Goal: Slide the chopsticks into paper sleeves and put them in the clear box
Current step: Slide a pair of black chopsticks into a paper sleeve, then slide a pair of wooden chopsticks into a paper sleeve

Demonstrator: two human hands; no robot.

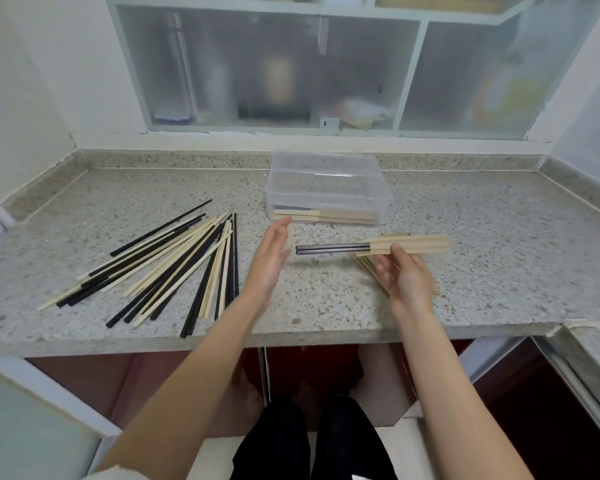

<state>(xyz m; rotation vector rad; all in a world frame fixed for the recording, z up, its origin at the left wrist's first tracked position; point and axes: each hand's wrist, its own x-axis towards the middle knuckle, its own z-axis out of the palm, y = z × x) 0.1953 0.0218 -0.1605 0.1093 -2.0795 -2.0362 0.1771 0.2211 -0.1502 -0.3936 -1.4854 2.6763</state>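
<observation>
I can read no brand or writing on anything here. My right hand [407, 278] pinches one tan paper sleeve [409, 244] with a pair of black chopsticks [326, 249] pushed partway in, dark ends sticking out leftward, held above the table [482, 237]. My left hand [271, 261] is spread, palm facing the pair, holding nothing. One clear box [326, 188] stands just behind, at least one sleeved pale pair lying along its front wall. Loose chopsticks [174, 268], black and pale, lie fanned at left; too tangled to count. Spare sleeves [368, 268] lie under my right hand.
</observation>
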